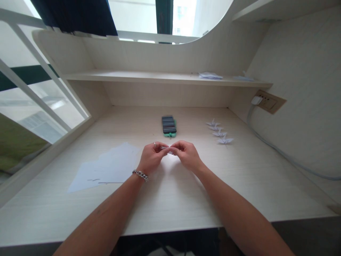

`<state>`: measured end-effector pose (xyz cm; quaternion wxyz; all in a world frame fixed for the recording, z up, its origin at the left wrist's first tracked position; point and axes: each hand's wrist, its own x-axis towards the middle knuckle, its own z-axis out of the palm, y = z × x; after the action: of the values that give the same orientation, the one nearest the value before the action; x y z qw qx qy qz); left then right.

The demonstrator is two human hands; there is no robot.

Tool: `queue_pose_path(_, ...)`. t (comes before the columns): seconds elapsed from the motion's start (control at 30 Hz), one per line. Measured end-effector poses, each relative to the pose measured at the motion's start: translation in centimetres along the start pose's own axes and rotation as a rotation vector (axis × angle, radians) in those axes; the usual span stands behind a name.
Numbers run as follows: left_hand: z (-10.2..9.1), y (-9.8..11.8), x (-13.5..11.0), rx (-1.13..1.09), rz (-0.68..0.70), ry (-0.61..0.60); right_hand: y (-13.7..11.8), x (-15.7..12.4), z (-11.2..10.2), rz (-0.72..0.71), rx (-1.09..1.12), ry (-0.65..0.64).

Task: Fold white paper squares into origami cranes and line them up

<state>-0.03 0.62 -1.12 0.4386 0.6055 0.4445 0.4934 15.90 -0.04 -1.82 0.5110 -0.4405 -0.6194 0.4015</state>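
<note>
Between my two hands, just above the desk, is a small piece of folded white paper (170,150). My left hand (153,155), with a ring and a chain bracelet, pinches its left side between thumb and fingers. From the other side my right hand (186,153) pinches it too, and the fingertips nearly meet. Most of the paper is hidden by the fingers, so its shape cannot be made out. Off to the right, several folded paper cranes (225,141) stand in a row. White paper sheets (114,163) lie overlapping to the left of my left hand.
A phone (169,125) in a green case, its screen blurred out, lies beyond my hands. Folded white papers (210,75) rest on the shelf (149,76) at the back. A grey cable (277,147) runs from the wall socket (271,101) along the right wall.
</note>
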Motion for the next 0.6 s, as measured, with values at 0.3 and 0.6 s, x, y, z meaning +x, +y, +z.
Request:
queue_pose_path(0.3, -0.65, 0.37, 0.23, 0.014, -0.053, -0.095, 0.64, 0.19, -0.19, 0.033, -0.040, 0.027)
queue_pose_path(0.6, -0.72, -0.20, 0.51, -0.015, -0.033, -0.046, 0.09, 0.24, -0.06, 0.220, 0.210, -0.109)
